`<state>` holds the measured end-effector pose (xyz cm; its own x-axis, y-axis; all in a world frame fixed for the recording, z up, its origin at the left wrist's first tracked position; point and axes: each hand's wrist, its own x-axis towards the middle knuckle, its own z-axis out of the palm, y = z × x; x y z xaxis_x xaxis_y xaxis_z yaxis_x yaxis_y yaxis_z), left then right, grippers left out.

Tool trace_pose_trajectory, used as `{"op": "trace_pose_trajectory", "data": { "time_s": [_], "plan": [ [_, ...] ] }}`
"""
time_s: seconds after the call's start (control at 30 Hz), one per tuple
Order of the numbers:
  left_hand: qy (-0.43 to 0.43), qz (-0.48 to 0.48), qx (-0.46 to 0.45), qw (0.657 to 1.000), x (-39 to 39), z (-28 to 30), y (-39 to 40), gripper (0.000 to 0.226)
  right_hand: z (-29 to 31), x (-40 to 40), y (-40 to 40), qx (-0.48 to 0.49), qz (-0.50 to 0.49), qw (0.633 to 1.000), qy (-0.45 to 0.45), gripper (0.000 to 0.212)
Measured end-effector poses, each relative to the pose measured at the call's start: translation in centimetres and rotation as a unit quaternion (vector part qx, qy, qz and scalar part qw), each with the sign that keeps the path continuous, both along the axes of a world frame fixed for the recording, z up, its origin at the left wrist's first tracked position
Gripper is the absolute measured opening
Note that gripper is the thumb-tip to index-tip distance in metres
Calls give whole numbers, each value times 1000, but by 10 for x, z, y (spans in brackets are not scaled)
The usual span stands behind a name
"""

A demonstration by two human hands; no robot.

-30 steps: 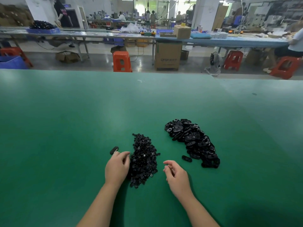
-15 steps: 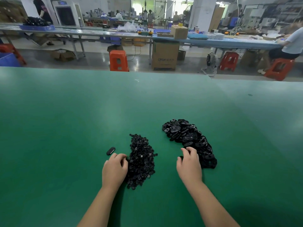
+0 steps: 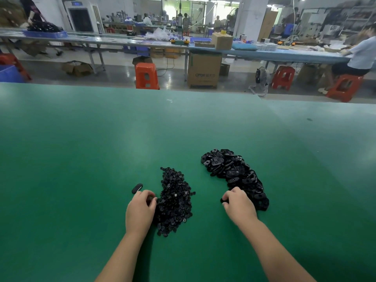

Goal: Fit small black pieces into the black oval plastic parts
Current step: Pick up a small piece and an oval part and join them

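Note:
A heap of small black pieces [image 3: 175, 200] lies on the green table [image 3: 81, 159]. To its right is a longer heap of black oval plastic parts [image 3: 234, 174]. One lone oval part [image 3: 137, 188] lies left of the small heap. My left hand [image 3: 140, 210] rests at the small heap's left edge, fingers curled into the pieces. My right hand [image 3: 239, 204] is at the near end of the oval heap, its fingertips curled round one black oval part [image 3: 223, 200].
Beyond the table's far edge are orange stools [image 3: 146, 76], a cardboard box [image 3: 204, 71] and a long workbench [image 3: 183, 45] with boxes and trays. A seated person [image 3: 358, 55] works at the far right.
My right hand went from the space between the heaps to the oval heap and took hold of an oval part, now drawing back slightly. My left hand stayed at the small pieces.

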<state>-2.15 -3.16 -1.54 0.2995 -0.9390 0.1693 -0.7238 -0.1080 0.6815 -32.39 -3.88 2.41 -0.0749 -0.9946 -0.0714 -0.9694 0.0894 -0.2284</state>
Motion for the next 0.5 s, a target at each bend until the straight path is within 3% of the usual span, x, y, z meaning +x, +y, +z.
{"op": "trace_pose_trajectory", "data": {
  "time_s": [0.1, 0.23, 0.37, 0.43, 0.5],
  "plan": [
    [-2, 4, -2, 1000, 1, -3, -1, 17, 0, 1, 0, -13, 13, 1000, 7, 20],
    [-9, -4, 8, 1000, 1, -3, -1, 11, -2, 4, -1, -8, 40, 999, 7, 25],
    [-3, -10, 9, 1000, 2, 0, 0, 4, -2, 9, -4, 10, 35, 999, -40, 33],
    [-5, -17, 4, 1000, 1, 1, 1, 6, -2, 11, -5, 20, 34, 997, -63, 27],
    [-1, -19, 1, 1000, 1, 2, 1, 8, 0, 15, -4, -10, 21, 989, -145, 17]
  ]
}}
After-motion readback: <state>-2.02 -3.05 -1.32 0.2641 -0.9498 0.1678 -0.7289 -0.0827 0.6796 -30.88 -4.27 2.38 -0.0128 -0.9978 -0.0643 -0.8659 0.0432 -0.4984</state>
